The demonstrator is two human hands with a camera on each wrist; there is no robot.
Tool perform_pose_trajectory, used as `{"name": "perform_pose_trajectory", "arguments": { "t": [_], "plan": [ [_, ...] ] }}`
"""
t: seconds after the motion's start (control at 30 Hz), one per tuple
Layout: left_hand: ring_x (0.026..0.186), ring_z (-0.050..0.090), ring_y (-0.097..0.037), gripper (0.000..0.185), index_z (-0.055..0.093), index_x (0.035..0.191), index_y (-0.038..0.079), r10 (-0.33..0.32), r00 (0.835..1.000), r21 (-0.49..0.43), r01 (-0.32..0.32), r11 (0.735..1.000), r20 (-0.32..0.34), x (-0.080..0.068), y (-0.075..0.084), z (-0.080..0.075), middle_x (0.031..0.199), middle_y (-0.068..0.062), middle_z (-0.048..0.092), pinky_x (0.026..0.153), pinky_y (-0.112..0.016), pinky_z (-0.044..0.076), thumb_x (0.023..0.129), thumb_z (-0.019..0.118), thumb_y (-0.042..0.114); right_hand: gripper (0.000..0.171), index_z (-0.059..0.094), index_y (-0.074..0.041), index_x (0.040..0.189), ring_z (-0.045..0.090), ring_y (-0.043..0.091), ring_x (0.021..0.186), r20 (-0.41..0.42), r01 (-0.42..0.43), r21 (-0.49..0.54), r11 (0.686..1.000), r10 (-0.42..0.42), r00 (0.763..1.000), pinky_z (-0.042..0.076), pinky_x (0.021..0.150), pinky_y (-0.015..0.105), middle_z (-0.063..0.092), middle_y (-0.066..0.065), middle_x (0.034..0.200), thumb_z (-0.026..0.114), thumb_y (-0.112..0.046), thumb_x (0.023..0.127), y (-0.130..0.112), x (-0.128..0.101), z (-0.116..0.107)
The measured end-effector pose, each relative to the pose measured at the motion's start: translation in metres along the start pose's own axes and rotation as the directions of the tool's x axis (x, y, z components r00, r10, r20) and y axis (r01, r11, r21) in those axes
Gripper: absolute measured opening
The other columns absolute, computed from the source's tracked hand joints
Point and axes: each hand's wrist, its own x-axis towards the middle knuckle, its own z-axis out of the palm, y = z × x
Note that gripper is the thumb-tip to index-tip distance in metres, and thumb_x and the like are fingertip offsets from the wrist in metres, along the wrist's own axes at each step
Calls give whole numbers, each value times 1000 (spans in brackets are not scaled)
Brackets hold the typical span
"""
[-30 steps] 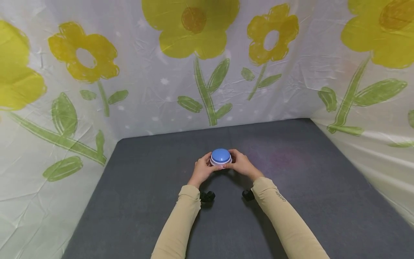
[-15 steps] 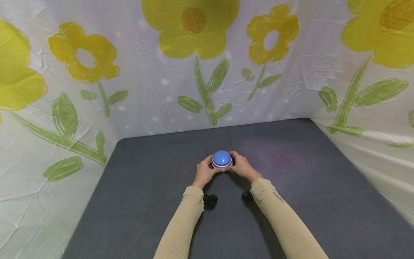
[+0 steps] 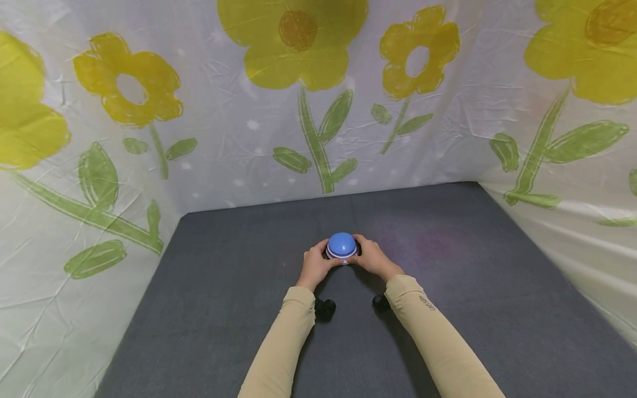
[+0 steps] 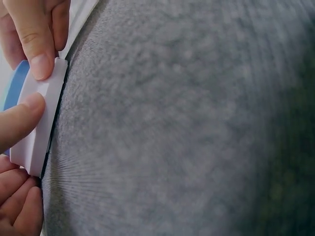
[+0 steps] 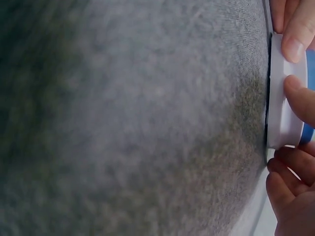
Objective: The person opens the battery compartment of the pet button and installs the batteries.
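Observation:
A round push-button with a blue dome (image 3: 341, 243) and a white base (image 4: 42, 128) sits on the grey mat (image 3: 448, 309), a little beyond its middle. Both hands grip it by the rim. My left hand (image 3: 318, 261) holds its left side, with the thumb (image 4: 17, 120) on the white edge. My right hand (image 3: 364, 254) holds the right side, its thumb (image 5: 300, 98) on the base (image 5: 283, 115). In each wrist view the base lies flat against the mat. Both arms wear tan sleeves.
A white sheet printed with yellow flowers (image 3: 293, 44) rises behind the mat and along both sides, closing it in. Small black wrist cameras (image 3: 324, 307) (image 3: 381, 302) hang under the forearms just above the mat. Bare grey mat (image 3: 209, 287) spreads around the hands.
The button has come down slightly and now sits level on the mat. Both hands have kept their hold and settled a little lower with it.

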Motion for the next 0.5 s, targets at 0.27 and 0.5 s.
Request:
{"name": "perform_pose_trajectory", "arguments": {
  "t": [0.27,0.5],
  "plan": [
    [117,49,-28,62,52,130,0,25,1000,22,-25,999,1,-4,-3,-11,124,-16,56,98,-45,38,79,76,25,67,35,7,138,36,42,124,-1,44,-16,999,-44,999,32,101,51,43,25,134,69,-13,84,3,-6,-8],
    [101,59,-26,33,64,117,10,73,994,204,-54,977,-85,-7,-19,-44,110,-8,64,80,-46,49,88,65,26,50,45,5,132,36,43,123,-121,106,-107,989,-119,985,30,99,56,44,26,132,62,-16,90,20,-14,-32]
  ]
}}
